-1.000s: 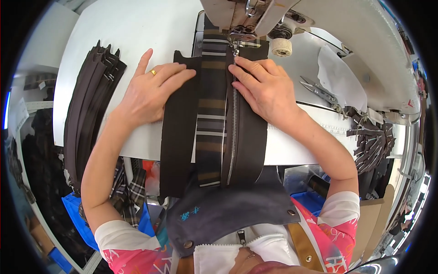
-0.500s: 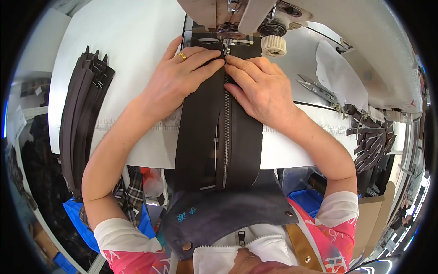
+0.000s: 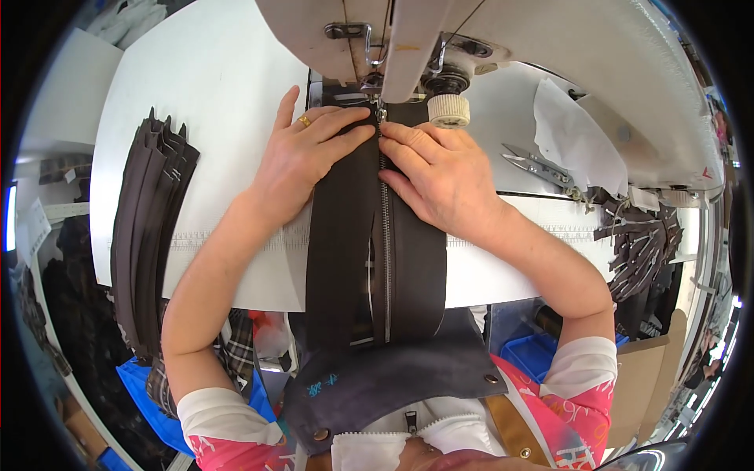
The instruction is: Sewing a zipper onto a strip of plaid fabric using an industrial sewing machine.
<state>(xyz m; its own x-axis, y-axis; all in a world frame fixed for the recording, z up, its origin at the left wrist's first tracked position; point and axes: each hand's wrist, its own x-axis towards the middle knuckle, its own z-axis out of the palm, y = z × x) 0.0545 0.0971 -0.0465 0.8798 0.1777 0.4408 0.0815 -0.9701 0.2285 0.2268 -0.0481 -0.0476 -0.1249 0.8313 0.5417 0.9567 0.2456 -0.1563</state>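
Under the sewing machine's needle area (image 3: 373, 82) lies a long dark brown fabric strip (image 3: 338, 259), its near end hanging over the table's front edge. A metal zipper (image 3: 386, 243) runs lengthwise along it, with its slider (image 3: 382, 115) close to the machine foot. My left hand (image 3: 302, 157) lies on the strip's left part, fingers stretched toward the zipper, little finger lifted apart, a gold ring on it. On the right part rests my right hand (image 3: 444, 169), its fingertips pressing beside the zipper teeth and its thumb apart. Both hands are open on the cloth. My left thumb is hidden.
A stack of dark brown strips (image 3: 149, 228) hangs over the table's left edge. On the right are thread snips (image 3: 538, 166), a white cloth piece (image 3: 577, 133) and a bundle of dark pieces (image 3: 644, 247). A cream knob (image 3: 449, 111) juts from the machine head close to my right hand.
The whole view has shifted, so table, machine and hands appear lower in the picture. Both hands keep nearly the same places on the fabric beside the zipper.
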